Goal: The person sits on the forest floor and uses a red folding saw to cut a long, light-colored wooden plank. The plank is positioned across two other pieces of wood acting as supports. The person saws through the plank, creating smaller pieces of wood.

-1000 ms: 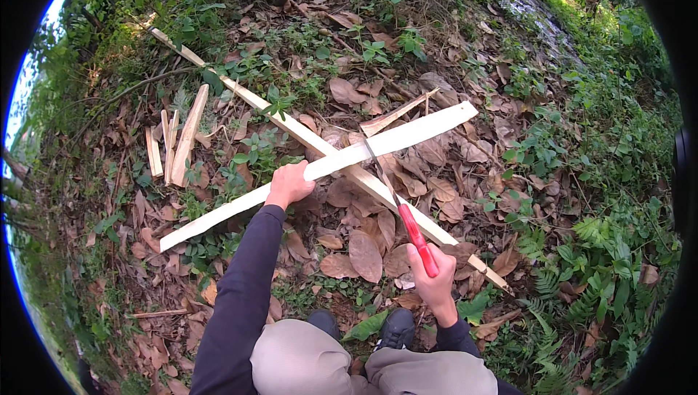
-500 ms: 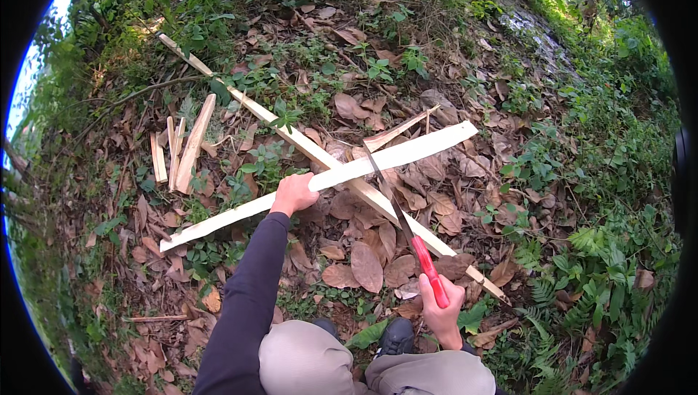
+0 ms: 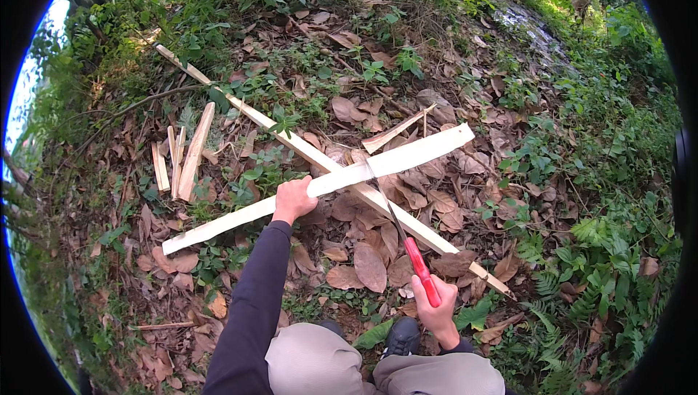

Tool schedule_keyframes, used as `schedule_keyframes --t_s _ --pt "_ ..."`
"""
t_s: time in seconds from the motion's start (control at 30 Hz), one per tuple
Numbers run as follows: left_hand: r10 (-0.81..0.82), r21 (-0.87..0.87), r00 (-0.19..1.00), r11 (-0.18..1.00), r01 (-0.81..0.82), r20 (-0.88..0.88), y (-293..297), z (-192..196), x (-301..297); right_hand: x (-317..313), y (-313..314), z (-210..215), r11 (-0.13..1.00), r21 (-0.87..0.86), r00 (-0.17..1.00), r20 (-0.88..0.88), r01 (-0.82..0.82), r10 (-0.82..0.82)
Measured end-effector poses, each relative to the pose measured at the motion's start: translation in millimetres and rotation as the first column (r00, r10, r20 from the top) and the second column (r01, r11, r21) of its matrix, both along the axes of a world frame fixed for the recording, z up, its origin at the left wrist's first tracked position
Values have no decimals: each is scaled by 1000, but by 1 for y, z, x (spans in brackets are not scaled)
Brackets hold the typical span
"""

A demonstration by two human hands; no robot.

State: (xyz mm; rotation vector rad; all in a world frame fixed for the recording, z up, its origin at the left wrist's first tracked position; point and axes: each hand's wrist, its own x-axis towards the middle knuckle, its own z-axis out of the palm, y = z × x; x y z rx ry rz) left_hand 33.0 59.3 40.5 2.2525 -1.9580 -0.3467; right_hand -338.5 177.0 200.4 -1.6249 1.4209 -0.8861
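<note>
Pale split plank: a long, flat strip of light wood lies across the leaf-covered ground, running from lower left to upper right, its right end cut square.
Crossing pole: a thinner pale pole runs from upper left to lower right beneath the strip; the two cross near the middle of the head view.
Left hand: the left hand presses on the strip just left of the crossing, fingers wrapped over its near edge and clamped on the wood; a dark sleeve reaches to the wrist.
Right hand: the right hand is closed around the red handle of a knife, fingers tight about the grip.
Blade: the dark, narrow blade points up and left, its tip meeting the strip at the crossing.
Offcuts: a small bundle of short pale sticks lies well apart to the left, among green weeds.
Ground: dry brown leaves cover the soil around the crossing, with ferns to the right.
Below: light trousers and a dark shoe show at the lower edge.
</note>
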Motion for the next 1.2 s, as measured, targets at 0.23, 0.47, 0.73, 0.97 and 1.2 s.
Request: schedule_keyframes --t_s 0.23,0.47,0.73,0.97,1.2 --pt "5 41 999 999 -3 -42 -8 -1 7 17 -11 -26 999 -3 998 36 53 -52" --pt "-2 13 999 1000 3 -33 -20 0 16 17 -8 -17 999 -39 1000 11 18 -18" --pt "-1 75 997 997 7 -72 -15 6 16 -7 17 4 998 41 999 17 43 -44" --pt "19 81 995 997 -11 -99 -15 7 13 29 -38 4 1000 6 1000 5 23 -23" --pt "-9 -4 999 1000 8 -32 -9 4 10 16 -22 3 1000 -8 999 37 19 -18"
